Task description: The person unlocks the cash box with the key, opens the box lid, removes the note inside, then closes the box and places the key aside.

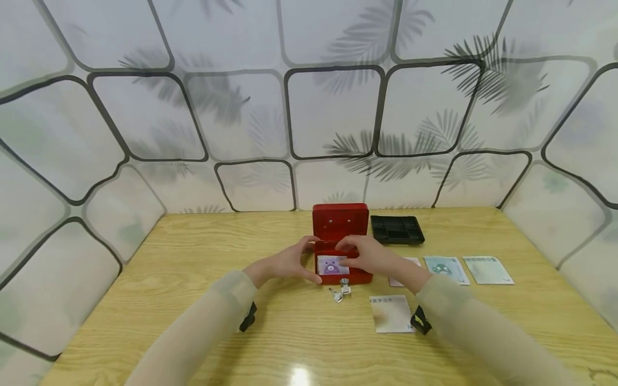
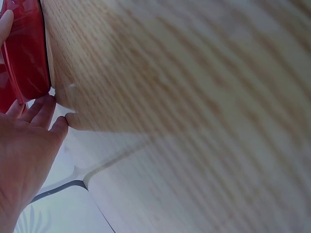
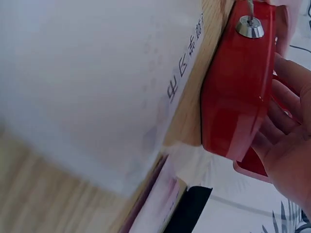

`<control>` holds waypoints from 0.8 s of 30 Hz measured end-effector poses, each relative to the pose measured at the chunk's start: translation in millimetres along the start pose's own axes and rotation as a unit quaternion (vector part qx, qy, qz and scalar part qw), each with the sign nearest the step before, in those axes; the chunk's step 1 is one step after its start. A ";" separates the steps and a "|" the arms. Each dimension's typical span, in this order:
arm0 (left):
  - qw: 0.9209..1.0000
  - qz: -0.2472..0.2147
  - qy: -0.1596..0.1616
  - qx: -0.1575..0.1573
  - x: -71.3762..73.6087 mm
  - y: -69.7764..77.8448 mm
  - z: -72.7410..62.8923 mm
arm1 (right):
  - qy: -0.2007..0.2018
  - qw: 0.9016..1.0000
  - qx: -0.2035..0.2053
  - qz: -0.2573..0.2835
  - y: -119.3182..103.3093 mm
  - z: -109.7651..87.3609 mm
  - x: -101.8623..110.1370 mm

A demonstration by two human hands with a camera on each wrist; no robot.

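A red cash box [image 1: 358, 279] stands with its lid [image 1: 340, 214] raised at the back. Inside lies a purple bear-printed paper [image 1: 331, 265]. My left hand [image 1: 292, 261] holds the box's left end, thumb at the front corner and fingers toward the back; its fingertips [image 2: 46, 103] meet the red wall in the left wrist view. Over the right part of the box, my right hand [image 1: 368, 254] reaches in with fingers fairly straight, close to the paper's right edge. In the right wrist view the box wall partly hides those fingers [image 3: 286, 97]. Keys [image 1: 337, 294] hang at the front lock [image 3: 250, 27].
Behind the box at the right is a black compartment tray [image 1: 397, 229]. A penguin-printed paper [image 1: 446, 269], a pale paper [image 1: 488, 269] and a pink paper [image 1: 397, 280] lie to the right. Nearer me is a white paper [image 1: 391, 314]. Patterned fabric [image 1: 333, 112] walls the wooden table [image 1: 193, 252].
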State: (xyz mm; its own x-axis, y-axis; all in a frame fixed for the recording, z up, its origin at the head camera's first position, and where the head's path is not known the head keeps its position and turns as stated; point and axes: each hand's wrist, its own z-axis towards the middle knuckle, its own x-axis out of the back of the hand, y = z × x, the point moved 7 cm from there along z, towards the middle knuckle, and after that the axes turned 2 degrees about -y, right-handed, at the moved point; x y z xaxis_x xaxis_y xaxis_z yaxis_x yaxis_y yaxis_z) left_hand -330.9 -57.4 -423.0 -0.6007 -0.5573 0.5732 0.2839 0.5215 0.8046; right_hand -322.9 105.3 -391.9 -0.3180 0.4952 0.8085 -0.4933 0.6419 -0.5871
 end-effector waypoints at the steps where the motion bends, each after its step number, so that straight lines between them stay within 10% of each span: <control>1: 1.000 0.000 0.000 -0.002 -0.2 0.2 0.1 | -0.001 1.000 -0.003 -0.001 -0.3 3.0 -1.8; 24: 1.000 -0.009 0.000 0.007 -0.4 0.6 -1.9 | -0.021 1.000 -0.014 -0.003 5.0 12.9 -17.4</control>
State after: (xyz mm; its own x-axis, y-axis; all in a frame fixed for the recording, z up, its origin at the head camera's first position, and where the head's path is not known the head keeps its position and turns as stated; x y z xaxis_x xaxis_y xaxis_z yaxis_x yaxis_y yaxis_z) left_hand -329.1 -58.1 -422.4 -0.6063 -0.5666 0.5580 0.2625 0.5198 0.8130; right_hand -330.3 92.3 -408.4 -0.3493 0.4674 0.8121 -0.4716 0.6612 -0.5834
